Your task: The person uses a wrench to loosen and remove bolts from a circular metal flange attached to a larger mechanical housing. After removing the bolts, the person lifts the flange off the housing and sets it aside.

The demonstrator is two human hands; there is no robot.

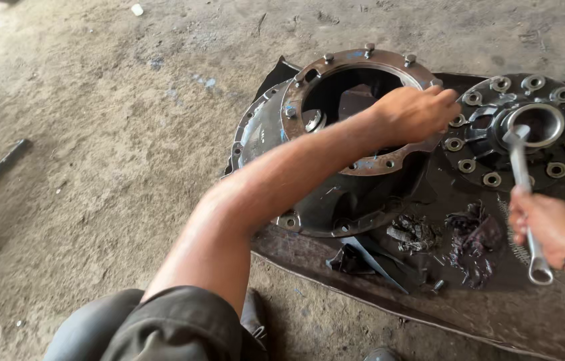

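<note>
We see a dusty concrete floor (95, 134) with a dark mat (496, 314) on it, cut off at the right edge. On the mat sits a big round metal housing (336, 194) with a bolt ring on top. Beside it lies a round metal plate (563, 144) with many holes. Our left hand (416, 110) rests on the housing rim, fingers partly hidden. Our right hand (543, 224) grips a silver wrench (522, 174), whose head sits in the plate's middle.
</note>
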